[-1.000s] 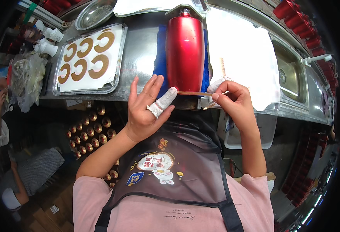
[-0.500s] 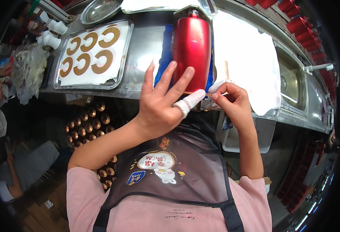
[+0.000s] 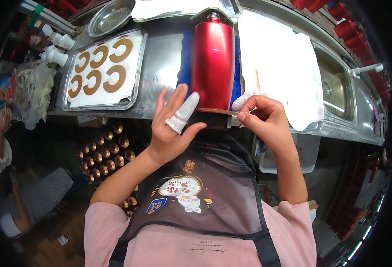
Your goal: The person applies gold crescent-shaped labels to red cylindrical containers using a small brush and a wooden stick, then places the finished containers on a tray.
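Note:
A glossy red bottle [image 3: 212, 66] lies on its side on a blue cloth [image 3: 185, 55], its neck pointing away and its base toward me. Along the base edge runs a thin brown strip [image 3: 218, 111]. At the right end of this strip, my right hand [image 3: 267, 116] is closed, with thumb and finger pinched on it and a white cover on one finger. Beside the bottle's lower left, my left hand [image 3: 167, 129] is open, fingers stretched and thumb apart, holding nothing. It wears a white knitted finger cover [image 3: 183, 115].
Left stands a clear tray [image 3: 140, 84] with several brown C-shaped pieces on white paper. A metal bowl [image 3: 111, 18] sits behind it. White sheeting [image 3: 280, 66] covers the counter at right, beside a sink [image 3: 336, 84]. Several gold-coloured round pieces [image 3: 111, 164] stand below the counter.
My left hand has moved left and toward me, off the bottle's base, uncovering the strip. My right hand keeps its pinch, slightly lower. The view has shifted a little.

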Action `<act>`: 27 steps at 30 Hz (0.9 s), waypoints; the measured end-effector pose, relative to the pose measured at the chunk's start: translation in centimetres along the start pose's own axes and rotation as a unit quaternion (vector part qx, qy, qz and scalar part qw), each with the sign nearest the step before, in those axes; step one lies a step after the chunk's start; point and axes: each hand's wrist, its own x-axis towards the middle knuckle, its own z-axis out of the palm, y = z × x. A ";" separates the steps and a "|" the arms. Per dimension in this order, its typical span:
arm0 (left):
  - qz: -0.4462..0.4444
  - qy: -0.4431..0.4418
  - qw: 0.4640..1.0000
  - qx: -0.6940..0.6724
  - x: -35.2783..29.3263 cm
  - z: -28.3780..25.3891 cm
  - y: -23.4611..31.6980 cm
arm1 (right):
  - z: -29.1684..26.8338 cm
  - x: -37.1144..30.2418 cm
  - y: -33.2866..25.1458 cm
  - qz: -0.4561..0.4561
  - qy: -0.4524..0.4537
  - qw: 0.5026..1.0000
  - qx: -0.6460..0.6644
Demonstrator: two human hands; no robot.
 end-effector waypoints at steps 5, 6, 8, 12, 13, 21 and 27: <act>0.002 -0.028 0.999 0.039 -1.9 -0.3 -0.3 | -0.2 -0.6 -0.4 -0.039 0.024 0.999 -0.027; 0.002 -0.041 0.998 0.053 -1.9 -0.3 -0.4 | -0.3 -0.5 -0.3 -0.031 0.024 0.999 -0.026; 0.017 -0.034 0.998 0.057 -1.7 -0.2 -0.4 | -0.4 -0.4 0.1 -0.015 0.025 0.999 -0.021; 0.038 -0.038 0.995 0.081 -0.6 -0.4 0.2 | -0.4 0.1 0.9 -0.005 0.028 1.000 -0.002; 0.043 -0.036 0.995 0.086 -0.4 -0.4 0.4 | -0.3 0.2 1.1 -0.006 0.027 1.000 0.002; 0.104 -0.030 0.983 0.150 1.8 -0.9 1.5 | -0.2 0.5 1.8 0.006 0.026 1.000 -0.001; 0.140 -0.017 0.972 0.189 3.5 0.9 2.9 | 0.2 1.0 2.3 -0.007 0.011 0.999 -0.032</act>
